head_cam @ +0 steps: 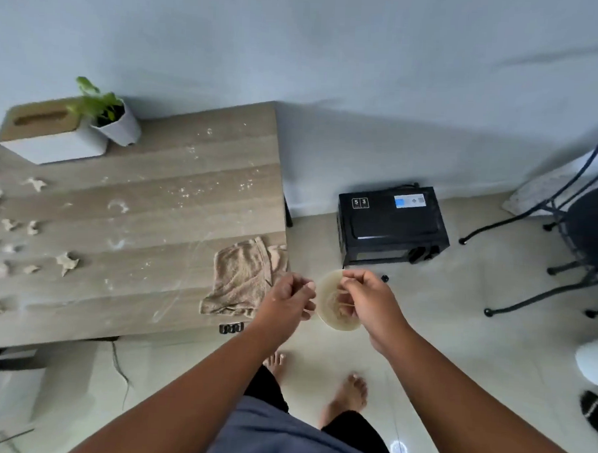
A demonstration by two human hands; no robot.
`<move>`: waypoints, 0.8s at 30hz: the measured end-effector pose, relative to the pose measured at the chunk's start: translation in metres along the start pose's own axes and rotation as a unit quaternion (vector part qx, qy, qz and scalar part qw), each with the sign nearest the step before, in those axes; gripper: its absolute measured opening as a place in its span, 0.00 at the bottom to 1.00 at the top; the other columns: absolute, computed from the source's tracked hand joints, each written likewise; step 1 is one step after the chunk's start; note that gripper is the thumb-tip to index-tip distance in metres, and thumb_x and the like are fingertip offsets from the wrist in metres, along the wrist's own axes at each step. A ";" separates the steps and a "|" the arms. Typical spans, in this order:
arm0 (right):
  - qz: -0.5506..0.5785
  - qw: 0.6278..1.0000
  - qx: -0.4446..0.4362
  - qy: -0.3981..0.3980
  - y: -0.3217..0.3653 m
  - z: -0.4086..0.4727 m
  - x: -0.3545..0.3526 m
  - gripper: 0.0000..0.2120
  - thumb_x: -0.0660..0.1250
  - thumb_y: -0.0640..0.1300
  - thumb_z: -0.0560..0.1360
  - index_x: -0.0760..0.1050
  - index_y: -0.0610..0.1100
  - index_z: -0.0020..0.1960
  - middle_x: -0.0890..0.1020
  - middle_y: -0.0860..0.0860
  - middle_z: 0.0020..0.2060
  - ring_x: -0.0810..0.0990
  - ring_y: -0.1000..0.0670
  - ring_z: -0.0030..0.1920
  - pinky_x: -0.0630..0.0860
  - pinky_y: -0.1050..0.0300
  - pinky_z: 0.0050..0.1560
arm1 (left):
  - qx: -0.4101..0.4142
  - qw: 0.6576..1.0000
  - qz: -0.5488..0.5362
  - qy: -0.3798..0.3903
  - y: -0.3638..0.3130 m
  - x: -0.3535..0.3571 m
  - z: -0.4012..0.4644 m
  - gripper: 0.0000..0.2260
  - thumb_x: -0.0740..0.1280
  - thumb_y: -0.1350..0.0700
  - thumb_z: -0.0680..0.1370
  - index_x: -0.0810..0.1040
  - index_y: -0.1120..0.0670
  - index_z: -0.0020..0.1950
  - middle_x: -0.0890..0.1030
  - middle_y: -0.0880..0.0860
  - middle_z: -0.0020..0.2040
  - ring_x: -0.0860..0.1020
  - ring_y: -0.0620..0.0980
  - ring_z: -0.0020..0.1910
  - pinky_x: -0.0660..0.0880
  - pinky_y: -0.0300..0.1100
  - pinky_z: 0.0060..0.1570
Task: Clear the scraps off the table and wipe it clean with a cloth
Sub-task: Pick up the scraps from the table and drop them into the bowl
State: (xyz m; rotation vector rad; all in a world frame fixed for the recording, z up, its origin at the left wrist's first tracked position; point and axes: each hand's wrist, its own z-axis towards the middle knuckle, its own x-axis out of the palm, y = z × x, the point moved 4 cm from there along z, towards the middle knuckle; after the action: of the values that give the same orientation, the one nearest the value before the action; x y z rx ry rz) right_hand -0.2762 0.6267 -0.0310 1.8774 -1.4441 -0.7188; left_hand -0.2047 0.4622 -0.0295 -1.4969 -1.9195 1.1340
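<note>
A plain pale blue-grey wall (366, 65) fills the far side of the room and meets a floor of glossy cream tiles (464, 336). On the left stands a table with a light wood-grain plank top (176, 173), its far edge against the wall and one dark leg (288, 212) showing at its far right corner. To the right of the table, a black microwave oven (392, 225) sits on the floor close to the wall. Further right is a chair with a thin black metal frame (548, 216) and a dark round seat (595, 225). Near the bottom edge, a small bright light reflection (398, 450) shines on the tiles.
</note>
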 end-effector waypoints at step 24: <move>-0.281 0.939 -0.160 0.114 -0.018 -0.047 0.379 0.05 0.68 0.41 0.79 0.79 0.49 0.53 0.84 0.48 0.39 0.82 0.57 0.33 0.79 0.61 0.33 | 0.003 0.958 0.055 -0.282 0.111 -0.447 -0.070 0.04 0.69 0.49 0.79 0.79 0.47 0.46 0.79 0.47 0.45 0.77 0.47 0.42 0.74 0.44 0.44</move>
State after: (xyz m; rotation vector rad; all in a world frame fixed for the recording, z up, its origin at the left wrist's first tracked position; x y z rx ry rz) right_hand -0.1384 0.2706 -0.0271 2.0356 -0.5924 -0.8982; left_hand 0.0497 0.0724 -0.0222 -1.3874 -2.1986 1.7661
